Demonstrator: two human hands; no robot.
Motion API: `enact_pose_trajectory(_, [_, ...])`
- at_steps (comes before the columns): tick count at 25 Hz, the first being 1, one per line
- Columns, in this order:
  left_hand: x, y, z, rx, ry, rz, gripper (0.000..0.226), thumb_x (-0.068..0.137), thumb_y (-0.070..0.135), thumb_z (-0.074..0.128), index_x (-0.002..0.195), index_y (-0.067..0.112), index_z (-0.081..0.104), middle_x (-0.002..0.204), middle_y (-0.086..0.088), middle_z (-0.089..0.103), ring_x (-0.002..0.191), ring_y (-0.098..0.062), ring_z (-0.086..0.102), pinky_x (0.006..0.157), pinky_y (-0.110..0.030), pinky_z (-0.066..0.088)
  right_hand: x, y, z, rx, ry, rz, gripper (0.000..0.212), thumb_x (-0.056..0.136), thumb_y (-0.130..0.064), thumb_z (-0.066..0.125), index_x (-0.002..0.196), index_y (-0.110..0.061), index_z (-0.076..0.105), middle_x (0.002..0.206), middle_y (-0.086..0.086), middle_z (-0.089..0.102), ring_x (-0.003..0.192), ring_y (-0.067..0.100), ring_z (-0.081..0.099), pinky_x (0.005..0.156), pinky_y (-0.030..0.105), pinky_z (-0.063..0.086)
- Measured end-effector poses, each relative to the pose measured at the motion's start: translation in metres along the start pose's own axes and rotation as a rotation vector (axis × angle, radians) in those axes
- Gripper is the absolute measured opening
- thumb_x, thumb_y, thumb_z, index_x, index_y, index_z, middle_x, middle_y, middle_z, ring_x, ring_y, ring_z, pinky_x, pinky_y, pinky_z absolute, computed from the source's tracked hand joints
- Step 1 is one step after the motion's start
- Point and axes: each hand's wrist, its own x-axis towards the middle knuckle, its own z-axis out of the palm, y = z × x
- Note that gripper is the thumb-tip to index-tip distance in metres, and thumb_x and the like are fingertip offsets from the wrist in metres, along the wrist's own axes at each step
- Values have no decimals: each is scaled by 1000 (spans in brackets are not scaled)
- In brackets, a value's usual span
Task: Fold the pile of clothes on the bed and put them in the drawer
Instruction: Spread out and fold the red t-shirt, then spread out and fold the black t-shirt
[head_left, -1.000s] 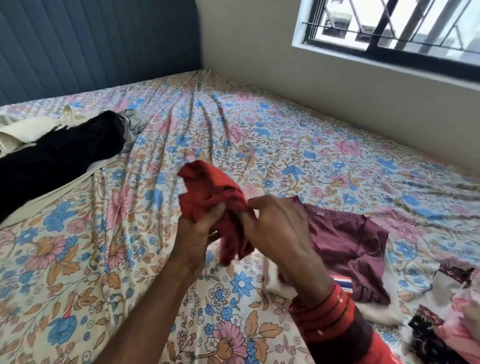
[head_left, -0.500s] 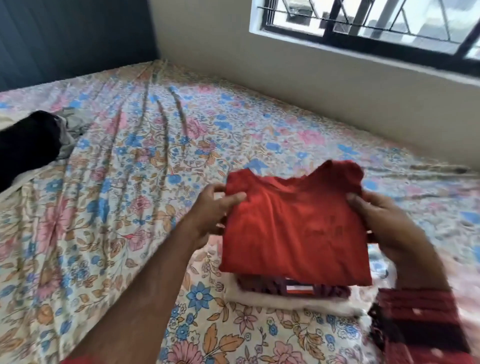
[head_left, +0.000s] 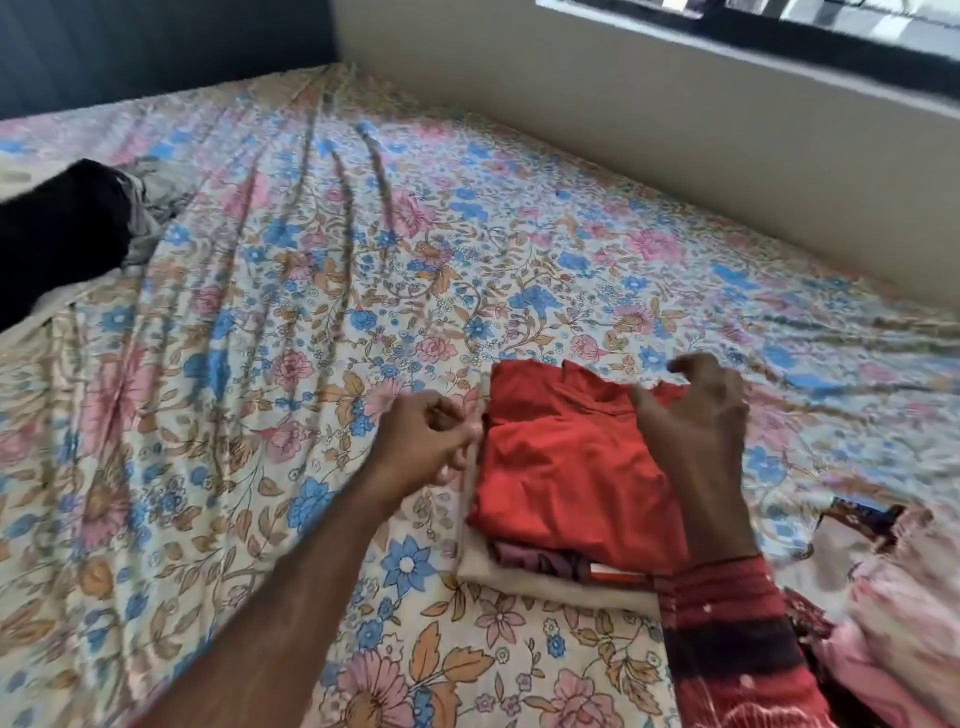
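While one folded red garment (head_left: 566, 467) tops a three-layer stack with one maroon piece (head_left: 540, 564) and one beige piece (head_left: 545, 584) at lower centre of the floral bed (head_left: 363, 260), the left hand (head_left: 423, 441) and right hand (head_left: 696, 415), fingers loosely curled, grip nothing.

Floral bed sheet (head_left: 322, 291) in pink, blue and tan on cream, rumpled into long creases running toward the far corner. Dark padded headboard (head_left: 156, 47) along the far edge. Plain beige wall (head_left: 675, 119) along the right edge, meeting the headboard at the corner. Dark-framed window (head_left: 810, 26) above, daylight bright through the panes.
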Motion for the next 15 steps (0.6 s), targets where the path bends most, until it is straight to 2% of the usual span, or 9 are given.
enact_pose_trajectory(2, [4,8,-28,-25,58,15,15,92,14,75,101,8,66,90,-10,74,67,-20,74,55,-33,58,-5,-38,21,195,-82,-112,35,84,-36,80,110,-20,63,112,5,65,99,25,64,82,30,45])
enact_pose_trajectory(5, [0,9,-90,-57,169,16,15,93,17,74,100,6,67,88,-11,75,70,-26,75,57,-35,55,-32,-114,75,361,-324,-276,22,85,-35,79,98,-22,67,100,-3,69,84,19,67,78,32,51])
enact_pose_trajectory(8, [-13,-3,-163,-86,307,-20,11,94,15,72,95,6,66,81,-7,72,60,-20,69,54,-30,48,-68,-195,125,437,-507,-430,15,86,-33,78,88,-22,68,89,-8,71,78,16,67,74,31,52])
enact_pose_trajectory(11, [-36,-26,-246,-155,538,-82,15,95,16,71,83,11,65,69,-5,62,47,-13,56,49,-25,39,-105,-277,163,417,-608,-659,13,87,-30,76,83,-21,67,83,-11,70,78,15,67,69,25,46])
enact_pose_trajectory(15, [-63,-63,-350,-168,790,-143,21,94,19,71,77,11,60,62,-4,56,49,-16,47,44,-23,33,-152,-370,206,288,-685,-957,15,89,-28,71,83,-16,66,85,1,72,83,27,66,73,37,51])
